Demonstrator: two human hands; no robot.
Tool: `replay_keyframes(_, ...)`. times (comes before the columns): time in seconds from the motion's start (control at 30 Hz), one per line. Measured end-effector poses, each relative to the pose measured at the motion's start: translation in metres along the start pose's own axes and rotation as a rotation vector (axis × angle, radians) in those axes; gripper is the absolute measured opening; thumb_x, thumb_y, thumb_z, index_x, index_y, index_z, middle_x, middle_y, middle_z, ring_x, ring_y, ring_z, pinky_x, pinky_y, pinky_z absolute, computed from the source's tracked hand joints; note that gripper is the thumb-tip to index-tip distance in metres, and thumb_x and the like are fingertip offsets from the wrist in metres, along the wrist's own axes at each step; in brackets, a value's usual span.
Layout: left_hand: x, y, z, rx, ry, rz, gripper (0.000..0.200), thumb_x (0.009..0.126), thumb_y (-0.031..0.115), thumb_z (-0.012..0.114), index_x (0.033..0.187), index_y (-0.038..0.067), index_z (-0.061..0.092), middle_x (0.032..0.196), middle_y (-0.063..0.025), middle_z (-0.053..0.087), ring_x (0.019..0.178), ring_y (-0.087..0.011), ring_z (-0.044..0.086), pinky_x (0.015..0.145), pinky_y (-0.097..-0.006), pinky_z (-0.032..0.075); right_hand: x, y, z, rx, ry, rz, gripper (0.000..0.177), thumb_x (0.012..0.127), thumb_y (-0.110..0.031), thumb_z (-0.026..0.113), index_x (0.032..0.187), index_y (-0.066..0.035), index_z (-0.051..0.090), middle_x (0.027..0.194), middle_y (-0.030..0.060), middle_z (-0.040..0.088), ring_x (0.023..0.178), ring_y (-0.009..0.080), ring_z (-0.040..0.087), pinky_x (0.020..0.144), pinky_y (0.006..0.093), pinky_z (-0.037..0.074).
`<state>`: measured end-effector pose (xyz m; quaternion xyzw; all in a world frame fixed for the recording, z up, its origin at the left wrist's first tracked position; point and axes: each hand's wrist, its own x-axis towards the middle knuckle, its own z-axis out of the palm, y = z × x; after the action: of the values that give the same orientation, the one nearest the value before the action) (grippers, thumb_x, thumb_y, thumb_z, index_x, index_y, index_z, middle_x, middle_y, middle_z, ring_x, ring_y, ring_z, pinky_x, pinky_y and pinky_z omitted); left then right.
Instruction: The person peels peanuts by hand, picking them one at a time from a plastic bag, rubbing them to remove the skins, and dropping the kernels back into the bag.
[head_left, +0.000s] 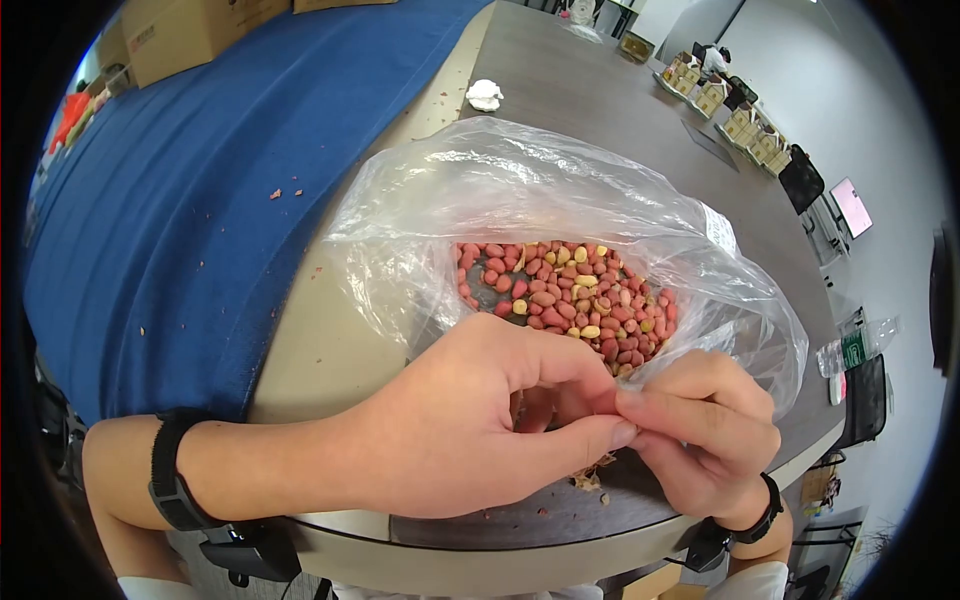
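My left hand (480,415) reaches in from the left, its thumb and forefinger pinched together. My right hand (705,425) meets it at the fingertips, its fingers also curled into a pinch. Whatever lies between the fingertips is too small and covered to make out. Just beyond both hands, a transparent plastic bag (510,165) lies open on the table. Red-skinned peanuts (545,298) fill its mouth, with a few pale yellow ones (587,281) lacking skin among them. Below the joined fingers, bits of brown shell or skin (592,475) lie on the tabletop.
The dark table (560,75) has a pale edge. A crumpled white tissue (485,95) sits beyond the bag. Blue cloth (200,200) spreads to the left, with cardboard boxes (190,40) behind. A plastic bottle (855,348) and black chairs (800,180) are at right.
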<state>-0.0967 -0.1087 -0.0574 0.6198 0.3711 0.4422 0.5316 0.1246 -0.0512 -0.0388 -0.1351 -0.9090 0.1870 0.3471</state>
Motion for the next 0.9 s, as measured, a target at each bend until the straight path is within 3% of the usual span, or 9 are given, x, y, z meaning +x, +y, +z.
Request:
replay_keyframes(0.3,-0.0005,0.0019,-0.0002,0.079,0.016,0.081,0.011,0.089,0.007,0.075,0.098,0.002,0.074,0.073,0.002,0.07,0.057,0.0022,0.052,0.049,-0.0177,0.037,0.0048,-0.0011,-0.0021,0.038,0.04,0.002,0.031,0.069,0.008,0.082,0.098,0.003,0.073,0.088,0.0118,0.07,0.069,0.0203,0.067,0.06,0.0271,0.053)
replay_keyframes(0.7,0.0012,-0.005,-0.0012,0.197,0.012,0.215,0.011,0.083,0.004,0.077,0.094,0.002,0.073,0.073,-0.0036,0.07,0.053,-0.007,0.058,0.046,-0.0227,0.041,-0.0003,-0.0001,0.0018,-0.021,0.032,-0.043,0.028,0.067,0.005,0.083,0.094,0.001,0.075,0.078,0.0089,0.07,0.063,0.0184,0.067,0.055,0.0276,0.053)
replay_keyframes(0.9,0.0007,-0.0038,-0.0026,0.239,0.024,0.277,0.007,0.082,0.003,0.077,0.089,0.002,0.073,0.067,-0.0045,0.067,0.052,-0.0092,0.058,0.046,-0.0244,0.041,-0.0037,0.0013,0.0039,0.057,0.04,-0.004,0.028,0.069,0.006,0.082,0.095,0.0,0.074,0.082,0.011,0.073,0.066,0.0198,0.07,0.058,0.0273,0.056)
